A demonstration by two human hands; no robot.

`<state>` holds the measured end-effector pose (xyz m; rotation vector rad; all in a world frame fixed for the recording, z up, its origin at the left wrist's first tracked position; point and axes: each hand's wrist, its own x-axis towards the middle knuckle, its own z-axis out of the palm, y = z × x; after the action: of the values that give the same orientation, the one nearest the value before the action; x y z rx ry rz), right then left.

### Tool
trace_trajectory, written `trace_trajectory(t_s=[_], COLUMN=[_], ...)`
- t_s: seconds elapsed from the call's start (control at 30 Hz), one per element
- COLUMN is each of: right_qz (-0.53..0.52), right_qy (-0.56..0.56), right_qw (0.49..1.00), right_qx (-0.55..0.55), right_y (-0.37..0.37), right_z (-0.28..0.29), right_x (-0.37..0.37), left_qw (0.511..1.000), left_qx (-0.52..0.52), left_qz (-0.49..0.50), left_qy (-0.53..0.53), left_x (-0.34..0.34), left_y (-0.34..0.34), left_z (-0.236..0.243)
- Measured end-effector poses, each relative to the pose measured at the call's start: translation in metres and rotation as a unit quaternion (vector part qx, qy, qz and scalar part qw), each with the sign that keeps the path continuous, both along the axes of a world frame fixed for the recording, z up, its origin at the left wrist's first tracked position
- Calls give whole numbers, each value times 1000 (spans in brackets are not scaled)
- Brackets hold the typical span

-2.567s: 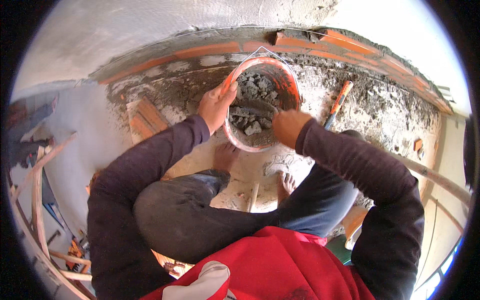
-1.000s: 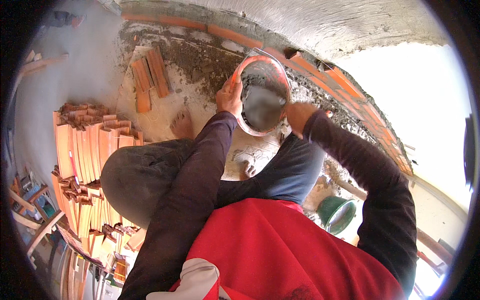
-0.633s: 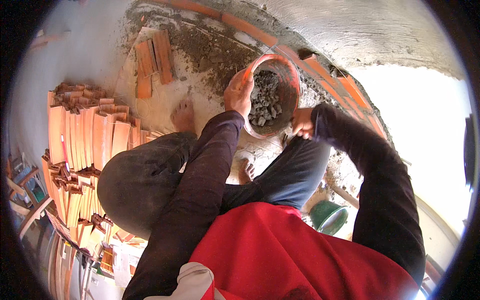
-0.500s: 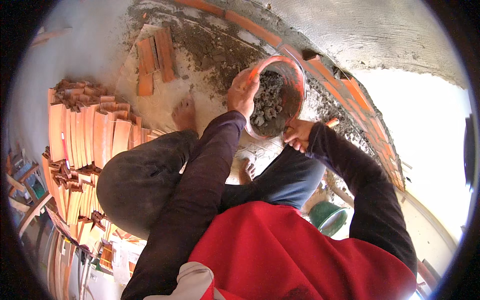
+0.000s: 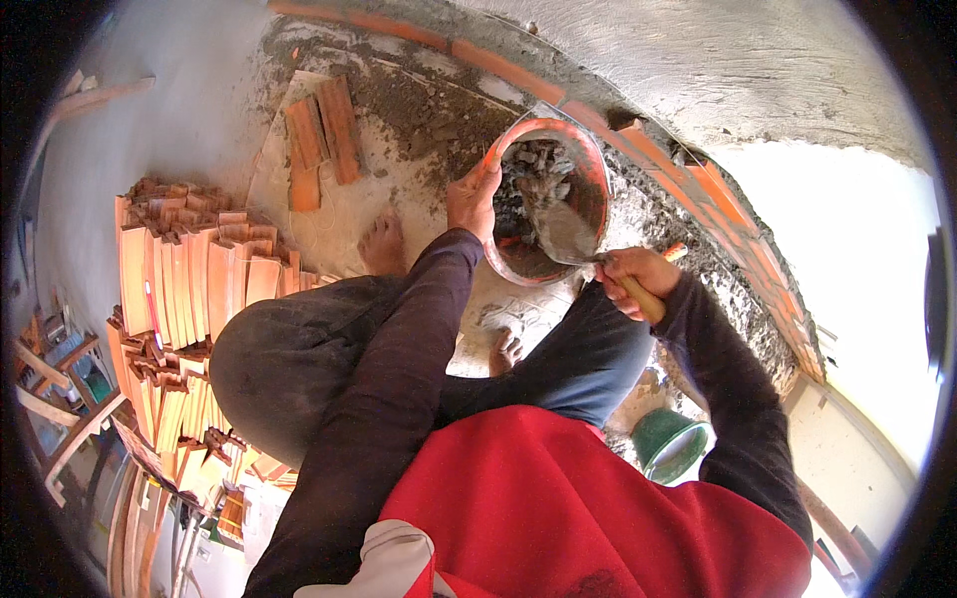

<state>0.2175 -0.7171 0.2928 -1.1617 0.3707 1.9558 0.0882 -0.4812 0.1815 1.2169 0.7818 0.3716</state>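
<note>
An orange-red bucket (image 5: 523, 267) with lumpy grey mortar (image 5: 523, 174) inside sits between my bare feet and the low brick course. My left hand (image 5: 469, 204) grips the left side of its rim, fingers closed around it. My right hand (image 5: 633, 277) holds the wooden handle of a trowel (image 5: 566, 236); the metal blade is inside the bucket, smeared with grey mix. A second tool's orange handle (image 5: 676, 251) lies just beyond my right hand, partly hidden.
Stacked clay strips (image 5: 189, 289) stand at the left, with loose pieces (image 5: 319, 135) on the mortar-strewn floor. A curved brick course (image 5: 498, 65) runs along the plastered wall. A green bucket (image 5: 653, 439) stands by my right leg; timber lengths (image 5: 70, 429) are at the far left.
The trowel blade has come into view in the bucket, and the wooden handle now shows in my right hand, which has moved slightly right. My left hand stays on the rim.
</note>
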Motion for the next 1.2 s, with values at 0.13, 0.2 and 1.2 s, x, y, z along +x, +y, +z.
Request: trace_trajectory(t_s=[0.13, 0.2, 1.2], right_qz=[436, 508, 688], right_qy=[-538, -646, -537], right_qw=[721, 564, 486], right_qx=[20, 84, 53], right_y=[12, 25, 119], right_z=[17, 0, -37], right_x=[10, 18, -22], left_qw=[1000, 1000, 997], left_qx=[-16, -6, -18], left_qz=[19, 15, 18], left_qy=[-14, -17, 78], left_x=[-3, 4, 2], left_y=[-1, -1, 5], left_z=[-6, -3, -16])
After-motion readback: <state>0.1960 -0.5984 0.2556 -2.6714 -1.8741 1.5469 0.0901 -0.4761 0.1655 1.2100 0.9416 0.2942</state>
